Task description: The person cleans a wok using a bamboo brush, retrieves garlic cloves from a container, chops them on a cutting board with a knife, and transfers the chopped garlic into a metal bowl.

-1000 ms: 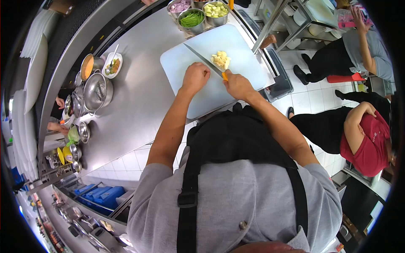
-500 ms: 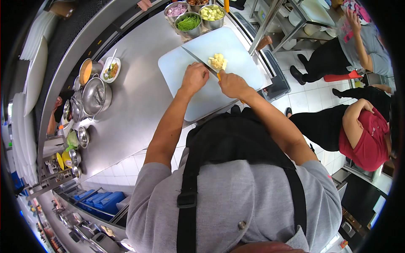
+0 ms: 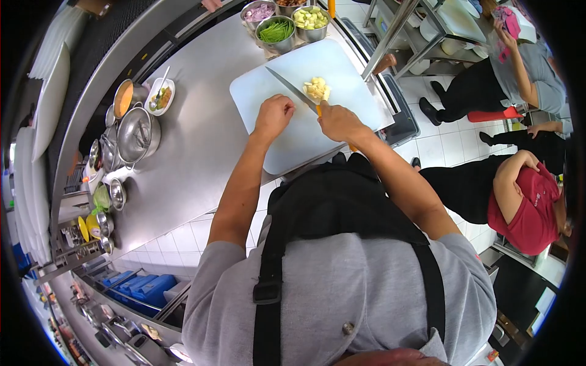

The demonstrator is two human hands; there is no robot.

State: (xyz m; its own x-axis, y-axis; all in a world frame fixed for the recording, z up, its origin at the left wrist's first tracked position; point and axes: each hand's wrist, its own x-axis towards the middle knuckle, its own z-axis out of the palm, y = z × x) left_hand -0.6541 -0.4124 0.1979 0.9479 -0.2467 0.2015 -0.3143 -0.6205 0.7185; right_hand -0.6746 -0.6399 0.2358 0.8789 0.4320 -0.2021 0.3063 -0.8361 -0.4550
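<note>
My right hand (image 3: pixel 342 124) grips the yellow handle of a large kitchen knife (image 3: pixel 292 87). The blade lies low over the white cutting board (image 3: pixel 256 91), pointing to the upper left. Just right of the blade sits a small pile of pale yellow chopped pieces (image 3: pixel 317 89); I cannot tell their kind for sure. My left hand (image 3: pixel 274 116) hovers over the board left of the knife, apart from the blade. Its fingers are curled together, and what they hold, if anything, is hidden.
Steel bowls of green cut vegetables (image 3: pixel 276 32), pale green chunks (image 3: pixel 311 21) and pink chopped pieces (image 3: pixel 257 11) stand beyond the board. A colander (image 3: pixel 138 137) and an oval dish (image 3: pixel 162 97) sit on the steel counter (image 3: pixel 189 122). Other people stand to the right.
My left hand has drawn back a little to the left, away from the knife blade. The right hand and knife have hardly moved.
</note>
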